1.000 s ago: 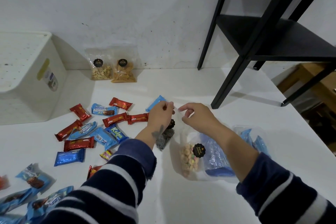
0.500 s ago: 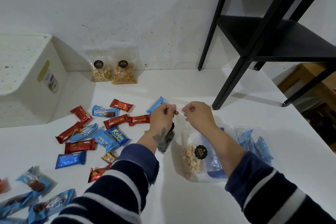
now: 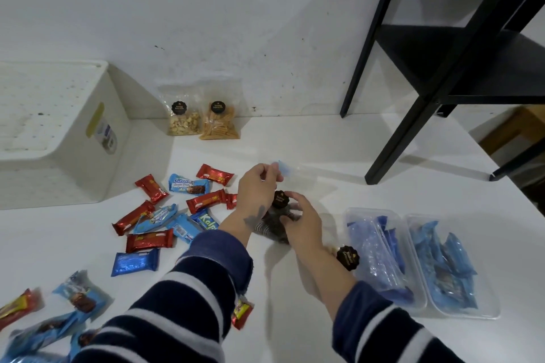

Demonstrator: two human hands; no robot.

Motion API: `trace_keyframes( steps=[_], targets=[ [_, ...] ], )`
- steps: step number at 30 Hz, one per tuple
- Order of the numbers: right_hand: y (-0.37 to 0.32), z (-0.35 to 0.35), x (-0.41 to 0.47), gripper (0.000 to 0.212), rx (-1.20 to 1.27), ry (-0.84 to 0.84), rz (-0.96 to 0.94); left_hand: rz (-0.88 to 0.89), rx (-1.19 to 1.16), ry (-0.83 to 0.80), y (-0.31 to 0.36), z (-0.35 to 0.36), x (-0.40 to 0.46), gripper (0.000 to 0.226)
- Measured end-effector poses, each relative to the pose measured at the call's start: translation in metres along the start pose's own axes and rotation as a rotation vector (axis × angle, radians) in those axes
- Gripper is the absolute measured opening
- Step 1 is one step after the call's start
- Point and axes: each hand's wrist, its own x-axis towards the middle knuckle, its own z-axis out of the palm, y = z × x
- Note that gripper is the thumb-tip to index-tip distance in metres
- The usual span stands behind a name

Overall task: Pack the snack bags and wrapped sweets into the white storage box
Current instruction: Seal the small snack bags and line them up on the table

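Observation:
My left hand (image 3: 258,186) pinches the top edge of a clear snack bag of dark striped sweets (image 3: 269,222) with a black sticker. My right hand (image 3: 302,219) grips that same bag lower down, at its right side. A second clear bag shows only its black sticker (image 3: 348,258) beside my right forearm. Two more snack bags, nuts (image 3: 181,122) and sticks (image 3: 219,125), lean against the wall. Several red and blue wrapped sweets (image 3: 150,240) lie scattered on the white table, left of my hands. The white storage box (image 3: 97,153) stands at the far left.
Two clear plastic trays (image 3: 354,215) (image 3: 489,311) holding blue wrapped sweets sit at the right, close to my right arm. A black shelf frame (image 3: 395,144) stands on the table at the back right. More wrapped sweets (image 3: 79,299) lie at the near left edge.
Both hands have left the top of the pale-snack bag and moved to the dark striped-sweet bag. The pale-snack bag now lies under my right forearm.

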Motion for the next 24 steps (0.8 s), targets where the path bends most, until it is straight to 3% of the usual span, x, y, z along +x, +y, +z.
trace_keyframes(
  steps=[3, 6, 11, 24],
  targets=[
    [-0.003, -0.003, 0.008, 0.058, 0.022, 0.023, -0.030, 0.044, 0.201, 0.037, -0.021, -0.017, 0.005, 0.032],
    [-0.012, -0.014, 0.025, 0.062, 0.023, 0.027, -0.075, 0.145, 0.568, 0.058, -0.057, -0.042, 0.010, 0.032],
    [-0.050, -0.025, 0.076, 0.062, 0.003, -0.019, -0.215, 0.088, 0.993, -0.154, -0.106, -0.061, 0.013, 0.056],
    [-0.114, 0.059, 0.232, 0.059, -0.069, -0.100, -0.243, 0.090, 1.034, -0.080, -0.108, -0.057, 0.011, 0.062]
  ],
)
